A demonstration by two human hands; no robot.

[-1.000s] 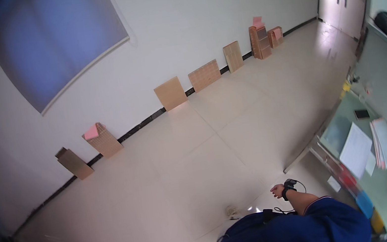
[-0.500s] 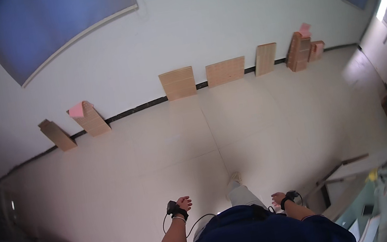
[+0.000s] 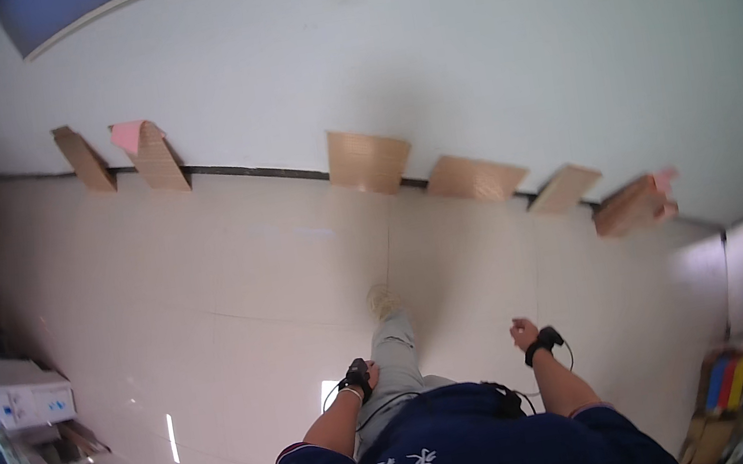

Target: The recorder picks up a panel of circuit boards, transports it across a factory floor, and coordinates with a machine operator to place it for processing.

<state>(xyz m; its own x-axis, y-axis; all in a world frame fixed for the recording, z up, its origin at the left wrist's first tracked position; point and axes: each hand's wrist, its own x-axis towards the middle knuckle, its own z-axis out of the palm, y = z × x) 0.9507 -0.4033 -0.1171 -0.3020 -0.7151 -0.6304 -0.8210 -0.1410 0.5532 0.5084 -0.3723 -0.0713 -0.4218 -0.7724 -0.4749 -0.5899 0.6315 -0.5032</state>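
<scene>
Right hand (image 3: 523, 332): fingers loosely curled, partly open, no object visible in the grasp. Left hand (image 3: 373, 373): beside the grey trouser leg (image 3: 396, 353), mostly hidden behind a black wrist unit (image 3: 355, 378); cannot tell finger closure or contents.

Clock directions: taken from the named hand, 12 toward the top of the view.

Nearest panels to the right hand: wide tan panel (image 3: 477, 178) near 12 o'clock, narrow tan panel (image 3: 563, 189) toward 1; both well apart from the fingers, with the left hand farther off. Long axis of the wide panel: from between 9 and 10 toward between 3 and 4. Long axis of the narrow panel: roughly 7 to 1. Squarish tan panel (image 3: 371, 161): near 12 from the left hand, at 11 from the right.

Material: apparently corrugated cardboard; flat, thin, faintly ribbed, propped against the smooth white wall (image 3: 498, 50) above glossy pale floor tiles (image 3: 231, 253).

Farther out, from the right hand: blurred reddish-brown stack (image 3: 627, 208) between 1 and 2; coloured binders (image 3: 728, 383) near 4. From the left hand: gridded panel (image 3: 160, 166) at 11, with limp pink sheet (image 3: 127, 137) over the upper end; boxy white appliance (image 3: 37, 402) at 9.
</scene>
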